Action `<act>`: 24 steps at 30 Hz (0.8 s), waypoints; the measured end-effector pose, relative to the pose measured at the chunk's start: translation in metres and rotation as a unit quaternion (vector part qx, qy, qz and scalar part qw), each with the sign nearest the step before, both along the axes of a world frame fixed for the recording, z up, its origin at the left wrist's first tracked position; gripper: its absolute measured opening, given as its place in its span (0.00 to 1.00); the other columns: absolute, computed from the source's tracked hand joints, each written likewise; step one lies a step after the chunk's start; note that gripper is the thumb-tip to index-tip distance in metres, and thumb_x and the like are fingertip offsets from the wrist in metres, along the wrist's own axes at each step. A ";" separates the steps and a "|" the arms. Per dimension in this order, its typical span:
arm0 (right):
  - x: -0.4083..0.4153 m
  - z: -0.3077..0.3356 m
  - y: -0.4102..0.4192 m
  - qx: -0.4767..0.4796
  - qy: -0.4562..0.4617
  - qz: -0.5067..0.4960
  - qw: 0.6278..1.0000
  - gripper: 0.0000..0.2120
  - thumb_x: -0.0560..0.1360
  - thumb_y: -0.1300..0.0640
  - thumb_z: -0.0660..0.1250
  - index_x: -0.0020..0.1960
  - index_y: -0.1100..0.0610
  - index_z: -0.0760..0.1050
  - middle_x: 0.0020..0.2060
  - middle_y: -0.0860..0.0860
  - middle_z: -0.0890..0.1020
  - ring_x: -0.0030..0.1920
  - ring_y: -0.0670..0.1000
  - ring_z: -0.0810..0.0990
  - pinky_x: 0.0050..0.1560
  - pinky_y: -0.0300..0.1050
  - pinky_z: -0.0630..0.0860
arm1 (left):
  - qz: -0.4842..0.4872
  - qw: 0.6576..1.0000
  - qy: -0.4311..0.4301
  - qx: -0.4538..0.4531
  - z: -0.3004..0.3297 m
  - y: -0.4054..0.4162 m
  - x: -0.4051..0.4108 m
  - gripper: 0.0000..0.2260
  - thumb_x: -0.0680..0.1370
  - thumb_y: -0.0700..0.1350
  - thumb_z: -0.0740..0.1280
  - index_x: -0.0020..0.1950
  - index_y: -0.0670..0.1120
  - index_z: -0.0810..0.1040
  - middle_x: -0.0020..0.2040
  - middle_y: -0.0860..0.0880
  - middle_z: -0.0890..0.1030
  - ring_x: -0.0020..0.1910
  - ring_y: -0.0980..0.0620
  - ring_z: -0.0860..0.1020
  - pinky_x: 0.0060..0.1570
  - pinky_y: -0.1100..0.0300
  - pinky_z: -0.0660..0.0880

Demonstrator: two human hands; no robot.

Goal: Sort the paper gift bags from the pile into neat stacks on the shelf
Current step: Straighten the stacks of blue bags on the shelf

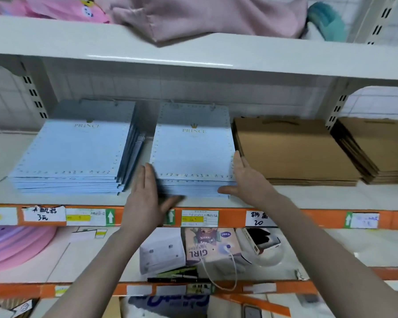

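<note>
Pale blue paper gift bags printed PRINCE lie flat in two stacks on the middle shelf (308, 193), a white board with an orange front strip full of price labels (199, 218). The middle stack (193, 152) sits between the person's two hands. The left hand (145, 191) stands on edge against the stack's left side, its fingers (148, 175) straight and together, grasping nothing; the thumb is blurred. The right hand (244, 177) presses flat along the stack's right edge, fingers straight, thumb spread along the near bottom corner. Neither hand curls round a bag.

Left of it, just apart, lies the other blue stack (71, 152), with a few bags standing on edge against its right side. Right of the middle stack, just beside it, are two stacks of plain brown paper bags (292, 152), the far-right one (372, 148) overlapping the edge of its neighbour.

On the shelf above lie pink cloth goods (193, 14) and something teal. On the shelf below rest a bag marked GIRL (207, 246) with a white cord handle, a white box, and pink round items at the left.
</note>
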State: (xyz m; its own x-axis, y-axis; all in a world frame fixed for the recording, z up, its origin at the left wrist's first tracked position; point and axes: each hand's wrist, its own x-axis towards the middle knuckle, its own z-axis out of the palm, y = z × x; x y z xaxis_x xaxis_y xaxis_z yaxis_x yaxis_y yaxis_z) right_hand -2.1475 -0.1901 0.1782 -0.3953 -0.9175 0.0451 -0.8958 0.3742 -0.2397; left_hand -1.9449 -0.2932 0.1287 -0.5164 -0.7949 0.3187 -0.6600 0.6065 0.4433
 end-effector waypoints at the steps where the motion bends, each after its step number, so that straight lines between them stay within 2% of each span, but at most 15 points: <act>1: 0.000 -0.001 -0.001 0.002 -0.002 0.000 1.000 0.52 0.72 0.43 0.69 0.76 0.64 0.37 0.76 0.60 0.49 0.74 0.58 0.59 0.69 0.48 0.62 | -0.004 1.000 0.006 0.012 0.001 0.000 0.000 0.50 0.70 0.64 0.67 0.78 0.41 0.43 0.78 0.43 0.48 0.76 0.45 0.53 0.71 0.55 0.56; 4: 0.002 -0.003 -0.005 0.004 0.017 -0.001 1.000 0.50 0.72 0.44 0.69 0.76 0.64 0.39 0.76 0.59 0.51 0.72 0.58 0.64 0.67 0.49 0.65 | -0.022 0.999 0.014 0.030 0.002 -0.003 0.004 0.47 0.71 0.62 0.66 0.78 0.42 0.43 0.78 0.44 0.48 0.76 0.47 0.53 0.70 0.56 0.57; 12: -0.001 0.011 -0.012 0.059 0.111 0.015 0.992 0.46 0.73 0.41 0.66 0.76 0.63 0.45 0.75 0.59 0.55 0.71 0.58 0.65 0.66 0.49 0.66 | 0.000 1.000 0.029 0.011 0.007 -0.017 0.006 0.34 0.78 0.56 0.62 0.78 0.45 0.51 0.77 0.46 0.58 0.70 0.43 0.66 0.62 0.53 0.67; 15: -0.004 0.014 -0.014 0.072 0.131 0.021 0.989 0.45 0.74 0.40 0.64 0.76 0.63 0.46 0.74 0.58 0.59 0.68 0.58 0.68 0.62 0.49 0.69 | 0.015 0.999 0.044 0.010 0.007 -0.022 0.003 0.31 0.78 0.53 0.63 0.77 0.44 0.56 0.74 0.44 0.65 0.64 0.40 0.72 0.56 0.51 0.70; 17: -0.005 0.012 -0.018 0.068 0.142 0.017 0.987 0.44 0.74 0.40 0.63 0.76 0.63 0.46 0.74 0.59 0.59 0.67 0.58 0.70 0.60 0.49 0.71 | 0.016 0.999 0.049 0.005 0.007 -0.027 0.002 0.29 0.78 0.52 0.64 0.75 0.44 0.60 0.66 0.42 0.73 0.57 0.40 0.75 0.48 0.52 0.71; 20: -0.004 0.006 -0.022 0.053 0.116 0.001 0.992 0.44 0.75 0.42 0.64 0.76 0.64 0.45 0.75 0.60 0.56 0.69 0.58 0.68 0.63 0.49 0.68 | 0.014 0.998 0.055 -0.012 0.005 -0.034 -0.001 0.25 0.78 0.51 0.65 0.71 0.43 0.65 0.55 0.42 0.79 0.50 0.41 0.77 0.39 0.56 0.66; 24: 0.001 -0.009 -0.022 -0.037 0.011 -0.040 0.998 0.45 0.74 0.50 0.70 0.76 0.63 0.44 0.73 0.60 0.61 0.68 0.59 0.69 0.64 0.50 0.68 | 0.020 0.997 0.079 -0.009 0.003 -0.037 -0.001 0.23 0.78 0.48 0.65 0.71 0.43 0.67 0.50 0.42 0.80 0.47 0.41 0.77 0.38 0.57 0.65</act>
